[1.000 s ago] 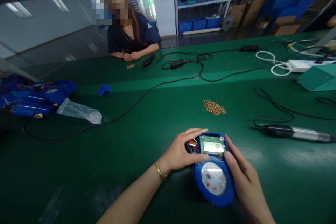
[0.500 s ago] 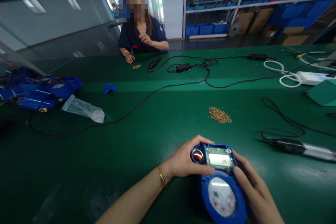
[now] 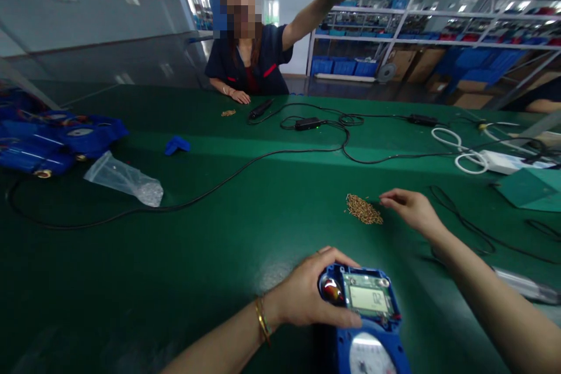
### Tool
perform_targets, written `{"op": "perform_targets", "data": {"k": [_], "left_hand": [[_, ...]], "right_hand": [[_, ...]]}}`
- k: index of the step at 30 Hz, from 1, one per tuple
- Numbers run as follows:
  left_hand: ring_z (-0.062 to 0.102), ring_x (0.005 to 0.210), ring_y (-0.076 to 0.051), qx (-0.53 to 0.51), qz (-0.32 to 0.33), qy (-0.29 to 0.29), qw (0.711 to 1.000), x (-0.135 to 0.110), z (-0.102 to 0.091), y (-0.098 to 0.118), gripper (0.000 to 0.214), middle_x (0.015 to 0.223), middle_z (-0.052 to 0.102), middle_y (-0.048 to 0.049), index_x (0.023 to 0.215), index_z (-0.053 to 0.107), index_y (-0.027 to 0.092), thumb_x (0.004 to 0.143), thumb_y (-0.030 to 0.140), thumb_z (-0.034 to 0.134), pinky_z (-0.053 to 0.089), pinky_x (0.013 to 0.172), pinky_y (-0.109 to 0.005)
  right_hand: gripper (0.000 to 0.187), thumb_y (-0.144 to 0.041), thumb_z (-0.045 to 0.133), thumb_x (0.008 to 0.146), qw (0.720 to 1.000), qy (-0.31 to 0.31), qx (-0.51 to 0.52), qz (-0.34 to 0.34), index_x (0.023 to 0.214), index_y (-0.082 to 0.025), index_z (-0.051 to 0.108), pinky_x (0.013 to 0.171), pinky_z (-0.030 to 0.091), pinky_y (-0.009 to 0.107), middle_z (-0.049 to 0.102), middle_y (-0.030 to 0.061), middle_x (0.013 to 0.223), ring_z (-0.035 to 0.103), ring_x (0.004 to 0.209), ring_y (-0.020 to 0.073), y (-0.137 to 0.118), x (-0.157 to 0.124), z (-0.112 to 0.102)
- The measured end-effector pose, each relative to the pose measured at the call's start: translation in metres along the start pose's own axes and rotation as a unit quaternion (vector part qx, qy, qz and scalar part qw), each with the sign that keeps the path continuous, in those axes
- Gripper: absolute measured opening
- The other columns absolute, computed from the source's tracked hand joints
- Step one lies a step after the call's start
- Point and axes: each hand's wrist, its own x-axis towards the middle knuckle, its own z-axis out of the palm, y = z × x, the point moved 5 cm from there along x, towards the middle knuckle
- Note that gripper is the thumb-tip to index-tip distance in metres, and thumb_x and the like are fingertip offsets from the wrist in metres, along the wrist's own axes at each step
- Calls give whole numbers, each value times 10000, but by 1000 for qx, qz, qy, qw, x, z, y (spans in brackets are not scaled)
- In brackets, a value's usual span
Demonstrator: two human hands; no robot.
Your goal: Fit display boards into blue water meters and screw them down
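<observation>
A blue meter (image 3: 366,318) with a small LCD screen and a round dial lies on the green table (image 3: 228,228) near the bottom edge. My left hand (image 3: 311,295) is wrapped round its upper left corner. My right hand (image 3: 409,207) is stretched out to the small heap of brass screws (image 3: 363,209), fingertips pinched together at the heap's right edge. I cannot tell whether a screw is between them.
An electric screwdriver (image 3: 521,286) with its black cord lies at right. A clear plastic bag (image 3: 125,178) and several blue meter housings (image 3: 52,140) sit at left. Across the table a person (image 3: 254,52) reaches one arm up; cables, an adapter (image 3: 309,124) and a white power strip (image 3: 508,160) lie beyond.
My right hand has left the meter and reached forward to the screw heap. My left hand stays on the meter. The person opposite has raised an arm overhead.
</observation>
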Motion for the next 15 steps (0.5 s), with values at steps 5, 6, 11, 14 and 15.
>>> {"op": "perform_targets", "data": {"k": [5,6,11,14,15], "left_hand": [[599,1016,-260,1,-6,-7,1000,0,0,-1,641,1091,632,-70,1175,630,210,615,448,830,475,953,-456],[601,1006,-257,1,-3,-7,1000,0,0,-1,645,1085,632,-69,1178,631,210,615,455,829,478,943,-451],[605,981,-253,-7,9,-7,1000,1,1,-2,646,1079,639,-75,1177,650,218,617,488,825,486,901,-432],[608,999,-253,-14,17,-9,1000,2,2,-4,633,1095,644,-74,1189,651,229,636,487,819,483,919,-424],[609,1002,-255,-14,19,-9,1000,2,2,-5,630,1094,647,-75,1189,652,230,638,483,820,483,921,-424]], "right_hand": [[228,-371,641,921,989,-70,-123,-52,851,-154,662,743,532,332,685,8,792,643,713,142,5,50,26],[232,-371,634,931,984,-84,-144,-68,847,-156,654,747,529,330,673,2,802,631,716,137,5,51,30],[202,-335,606,951,958,-129,-213,-142,855,-158,630,812,514,354,643,21,883,613,835,158,-1,49,38],[193,-322,609,948,950,-136,-230,-160,858,-153,624,835,511,370,635,22,888,613,869,168,-4,48,41],[195,-322,612,946,950,-136,-232,-161,850,-152,620,835,511,371,634,19,882,613,865,168,-5,48,42]]}}
